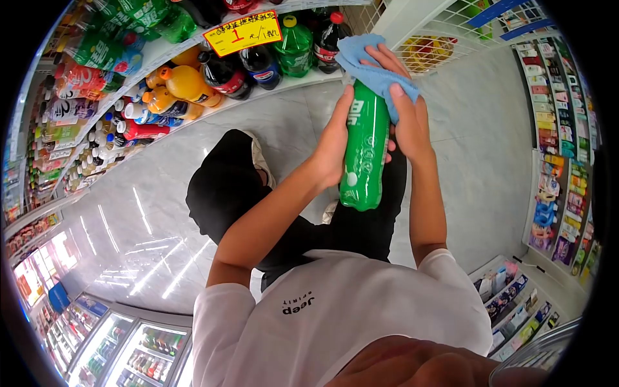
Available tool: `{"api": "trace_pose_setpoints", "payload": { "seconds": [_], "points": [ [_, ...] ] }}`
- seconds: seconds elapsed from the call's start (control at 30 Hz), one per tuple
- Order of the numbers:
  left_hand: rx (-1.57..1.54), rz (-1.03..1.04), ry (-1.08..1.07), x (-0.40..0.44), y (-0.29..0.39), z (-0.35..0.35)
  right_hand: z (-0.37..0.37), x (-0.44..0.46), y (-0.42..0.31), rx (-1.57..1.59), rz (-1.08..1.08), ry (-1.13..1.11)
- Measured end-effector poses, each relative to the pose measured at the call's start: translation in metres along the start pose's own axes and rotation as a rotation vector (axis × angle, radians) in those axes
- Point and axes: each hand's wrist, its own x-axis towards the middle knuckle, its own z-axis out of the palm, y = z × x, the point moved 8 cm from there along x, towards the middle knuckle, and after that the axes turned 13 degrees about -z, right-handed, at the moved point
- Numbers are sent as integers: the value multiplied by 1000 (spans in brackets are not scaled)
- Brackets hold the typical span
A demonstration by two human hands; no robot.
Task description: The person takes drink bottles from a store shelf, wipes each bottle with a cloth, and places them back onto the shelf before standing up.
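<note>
A green plastic soda bottle (364,155) is held up in front of me, its base toward my body and its top pointing at the shelf. My left hand (335,138) is wrapped round the bottle's side. A light blue cloth (371,64) covers the bottle's cap end, so the cap is hidden. My right hand (406,109) grips the cloth against the upper part of the bottle, with fingers spread over the fabric and the thumb pressing it.
Ahead stands a shelf (277,84) with several drink bottles and a yellow price tag (244,33). A white wire basket (427,51) is at its right. Stocked racks (548,161) line the right side; glass-door coolers (138,348) stand lower left. Grey tiled floor (148,206) lies between.
</note>
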Motion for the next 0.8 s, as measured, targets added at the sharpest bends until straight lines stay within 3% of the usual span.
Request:
{"api": "trace_pose_setpoints", "payload": {
  "seconds": [0.03,0.1,0.17,0.27,0.33,0.43,0.5,0.57,0.6,0.73,0.8],
  "points": [
    [0,32,12,3,6,-1,0,-1,4,98,38,40],
    [74,111,5,6,13,-11,8,-7,-11,-34,-98,-116],
    [-78,178,22,4,16,-20,26,-19,-36,-116,-169,-303],
    [-41,283,86,0,28,-22,31,-29,-38,-101,-161,-342],
    [73,330,146,-2,34,-20,18,-16,-19,-53,-193,-204],
    [85,155,60,-1,23,-9,3,8,1,26,-108,12],
    [54,159,70,1,24,-13,11,7,-11,-85,-168,-86],
    [34,295,125,-7,32,-19,23,-4,-31,-191,-238,-242],
    [23,364,155,-12,35,-23,30,-12,-38,-153,-211,-307],
    [-306,275,-76,4,52,-39,49,-56,-63,0,-162,-502],
    [-245,384,-33,-2,63,-41,52,-77,-73,8,-225,-486]
  ]
}}
